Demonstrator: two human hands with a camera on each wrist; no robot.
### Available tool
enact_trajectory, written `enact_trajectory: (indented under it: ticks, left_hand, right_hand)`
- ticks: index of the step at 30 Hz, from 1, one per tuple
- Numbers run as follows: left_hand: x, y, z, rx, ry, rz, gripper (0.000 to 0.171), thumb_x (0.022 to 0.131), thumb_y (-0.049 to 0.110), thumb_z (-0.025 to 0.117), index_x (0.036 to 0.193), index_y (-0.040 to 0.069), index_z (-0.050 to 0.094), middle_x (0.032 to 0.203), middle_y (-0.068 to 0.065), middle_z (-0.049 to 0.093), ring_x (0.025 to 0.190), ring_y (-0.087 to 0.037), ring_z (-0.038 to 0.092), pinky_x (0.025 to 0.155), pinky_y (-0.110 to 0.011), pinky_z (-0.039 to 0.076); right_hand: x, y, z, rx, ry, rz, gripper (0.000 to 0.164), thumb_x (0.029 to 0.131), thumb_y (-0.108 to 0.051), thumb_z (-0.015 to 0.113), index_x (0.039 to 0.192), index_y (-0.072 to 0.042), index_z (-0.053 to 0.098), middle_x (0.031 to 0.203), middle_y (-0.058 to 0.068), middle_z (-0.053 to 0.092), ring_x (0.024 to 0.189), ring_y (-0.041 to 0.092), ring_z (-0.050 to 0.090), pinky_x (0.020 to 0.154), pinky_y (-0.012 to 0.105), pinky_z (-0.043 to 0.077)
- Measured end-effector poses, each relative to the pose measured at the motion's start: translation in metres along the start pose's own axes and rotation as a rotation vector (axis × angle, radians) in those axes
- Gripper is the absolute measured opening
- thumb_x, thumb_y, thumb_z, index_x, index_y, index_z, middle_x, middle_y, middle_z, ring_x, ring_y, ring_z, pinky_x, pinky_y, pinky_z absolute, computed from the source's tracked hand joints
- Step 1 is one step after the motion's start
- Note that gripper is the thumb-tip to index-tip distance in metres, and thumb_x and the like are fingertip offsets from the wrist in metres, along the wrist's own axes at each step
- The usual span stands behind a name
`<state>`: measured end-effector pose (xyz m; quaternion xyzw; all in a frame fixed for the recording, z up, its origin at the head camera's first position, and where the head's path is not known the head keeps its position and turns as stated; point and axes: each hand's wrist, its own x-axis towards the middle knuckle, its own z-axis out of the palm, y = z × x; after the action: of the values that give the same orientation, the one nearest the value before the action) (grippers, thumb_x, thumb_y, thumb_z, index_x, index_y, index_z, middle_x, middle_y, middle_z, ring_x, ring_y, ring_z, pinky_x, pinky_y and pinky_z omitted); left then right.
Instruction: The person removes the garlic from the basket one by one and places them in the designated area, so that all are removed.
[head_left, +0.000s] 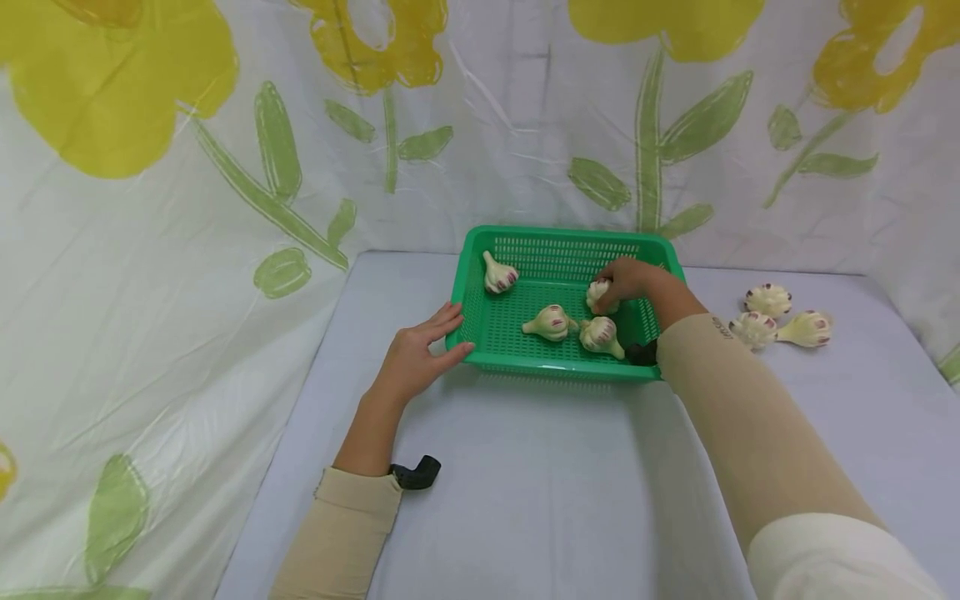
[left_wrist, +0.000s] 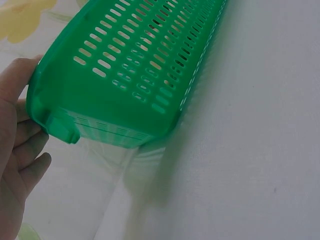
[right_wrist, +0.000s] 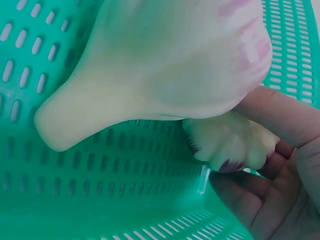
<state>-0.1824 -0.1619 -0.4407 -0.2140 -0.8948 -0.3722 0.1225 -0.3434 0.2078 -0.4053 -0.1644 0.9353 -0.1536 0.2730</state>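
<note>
A green plastic basket [head_left: 555, 364] with slotted walls stands on the table. At its near left corner my left hand [head_left: 418, 354] holds the rim, the thumb over the edge and the fingers at the outer side, as the left wrist view [left_wrist: 20, 145] also shows for this hand. Inside the basket my right hand [head_left: 630, 279] grips a garlic bulb [head_left: 598, 296] near the far right part. Three more garlic bulbs lie in the basket: one at the far left [head_left: 501, 273], two nearer the front. A large garlic bulb [right_wrist: 170, 65] partly covers the held one in the right wrist view.
Three garlic bulbs lie together on the table right of the basket, one of them [head_left: 806, 329] with its stem pointing left. The table has a pale cloth [head_left: 540, 483]. A flower-printed white sheet [head_left: 510, 167] hangs behind and at the left.
</note>
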Motion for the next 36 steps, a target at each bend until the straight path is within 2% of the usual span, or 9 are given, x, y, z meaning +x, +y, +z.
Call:
enact_trajectory:
  ticks: [6, 22, 36]
  left_hand:
    - [0.0, 0.0, 0.0, 0.006, 0.004, 0.004, 0.055, 0.088, 0.033, 0.076, 0.133, 0.005, 0.061, 0.143, -0.001, 0.054, 0.136, -0.015, 0.048, 0.106, -0.04, 0.046]
    - [-0.001, 0.002, 0.0, -0.001, 0.006, 0.006, 0.056, 0.087, 0.033, 0.076, 0.133, 0.004, 0.061, 0.143, -0.003, 0.054, 0.136, -0.017, 0.048, 0.106, -0.041, 0.046]
    - [-0.001, 0.0, 0.0, 0.008, 0.007, 0.018, 0.056, 0.087, 0.033, 0.076, 0.133, 0.003, 0.061, 0.144, -0.003, 0.054, 0.136, -0.018, 0.048, 0.105, -0.042, 0.046]
  right_hand:
    - [0.002, 0.001, 0.001, -0.012, 0.007, -0.004, 0.074, 0.085, -0.034, 0.076, 0.142, 0.004, 0.048, 0.145, 0.03, 0.043, 0.134, 0.047, 0.038, 0.108, 0.058, 0.039]
    - [0.003, 0.005, 0.001, -0.023, 0.024, -0.034, 0.064, 0.087, -0.034, 0.075, 0.137, 0.002, 0.055, 0.136, 0.026, 0.054, 0.125, 0.042, 0.049, 0.101, 0.055, 0.045]
    - [-0.009, 0.005, -0.003, -0.017, 0.051, -0.028, 0.067, 0.089, -0.037, 0.072, 0.14, 0.003, 0.051, 0.14, 0.027, 0.051, 0.127, 0.043, 0.048, 0.102, 0.056, 0.044]
